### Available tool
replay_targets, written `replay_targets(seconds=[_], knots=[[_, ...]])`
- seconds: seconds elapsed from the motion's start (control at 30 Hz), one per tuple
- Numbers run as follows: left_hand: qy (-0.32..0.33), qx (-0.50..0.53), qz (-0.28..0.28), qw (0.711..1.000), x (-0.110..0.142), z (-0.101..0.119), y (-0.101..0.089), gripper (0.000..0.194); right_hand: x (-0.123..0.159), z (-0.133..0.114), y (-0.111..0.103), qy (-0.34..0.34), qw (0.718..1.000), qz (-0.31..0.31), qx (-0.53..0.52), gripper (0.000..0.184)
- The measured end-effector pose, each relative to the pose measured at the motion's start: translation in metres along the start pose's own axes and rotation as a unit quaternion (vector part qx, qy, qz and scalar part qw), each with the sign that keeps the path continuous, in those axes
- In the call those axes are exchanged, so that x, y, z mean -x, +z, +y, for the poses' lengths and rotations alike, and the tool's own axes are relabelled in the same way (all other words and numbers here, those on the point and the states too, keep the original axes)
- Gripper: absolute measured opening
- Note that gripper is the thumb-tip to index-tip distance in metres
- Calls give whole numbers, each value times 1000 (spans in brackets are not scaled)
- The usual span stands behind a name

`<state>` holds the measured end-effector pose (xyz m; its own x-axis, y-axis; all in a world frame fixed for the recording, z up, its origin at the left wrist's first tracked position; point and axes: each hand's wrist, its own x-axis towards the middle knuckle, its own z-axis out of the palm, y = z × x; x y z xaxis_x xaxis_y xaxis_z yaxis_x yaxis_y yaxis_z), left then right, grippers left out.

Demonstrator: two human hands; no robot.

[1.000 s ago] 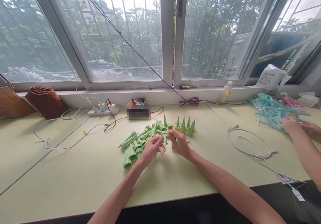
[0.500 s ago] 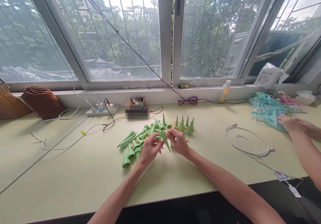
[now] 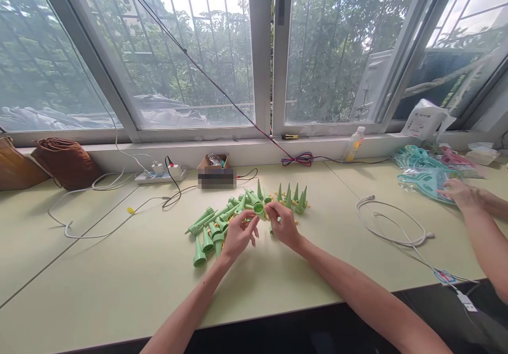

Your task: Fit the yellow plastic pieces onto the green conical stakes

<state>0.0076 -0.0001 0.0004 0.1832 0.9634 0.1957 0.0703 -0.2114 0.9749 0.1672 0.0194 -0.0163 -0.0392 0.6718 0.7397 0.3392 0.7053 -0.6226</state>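
Observation:
A green plastic watering spike (image 3: 259,208) is held up between my hands, its round open mouth turned toward me and its pointed end out of sight. My left hand (image 3: 239,233) grips it with thumb and forefinger from the left. The fingertips of my right hand (image 3: 282,224) are pinched at its right side; any small part between them is hidden. Around and behind my hands, more green spikes lie in a heap (image 3: 216,229), small yellow pieces among them. Several spikes stand point up (image 3: 296,195) to the right of the heap.
Another person's hands (image 3: 462,195) work at turquoise plastic items (image 3: 428,182) on the right. A white cable (image 3: 391,227) lies coiled nearby. Along the window stand a power strip (image 3: 161,173), a small box (image 3: 206,162), a bottle (image 3: 354,145) and a brown bag (image 3: 65,163).
The spike in my hands has tipped so its open mouth faces me; its point, which hung down to the right, no longer shows. My hands have barely moved.

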Motion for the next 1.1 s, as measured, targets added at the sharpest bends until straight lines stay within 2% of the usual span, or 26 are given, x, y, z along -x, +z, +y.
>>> replay_targets(seconds=[0.1,0.23,0.4,0.5,0.63,0.9,1.1], knots=[[-69,69,-38,995,-1,4,-1,50,-1,-1,-2,-11,1000,12,15,28],[-157,159,-119,967,-3,6,-4,61,0,-3,-2,-47,999,-14,15,29],[-178,239,-127,946,-3,4,-6,51,1,-3,-1,-55,998,-36,4,29],[-157,247,-139,946,-3,2,-7,52,2,-3,-1,-47,998,-43,-6,29],[-103,205,-149,962,-1,1,-9,52,0,-5,-1,-41,998,-43,-32,27],[10,22,-129,991,3,3,-7,46,-2,-2,-1,-29,999,-37,-16,29],[117,-87,-93,985,3,-10,-7,33,-2,-3,-1,-15,999,-41,-26,27]])
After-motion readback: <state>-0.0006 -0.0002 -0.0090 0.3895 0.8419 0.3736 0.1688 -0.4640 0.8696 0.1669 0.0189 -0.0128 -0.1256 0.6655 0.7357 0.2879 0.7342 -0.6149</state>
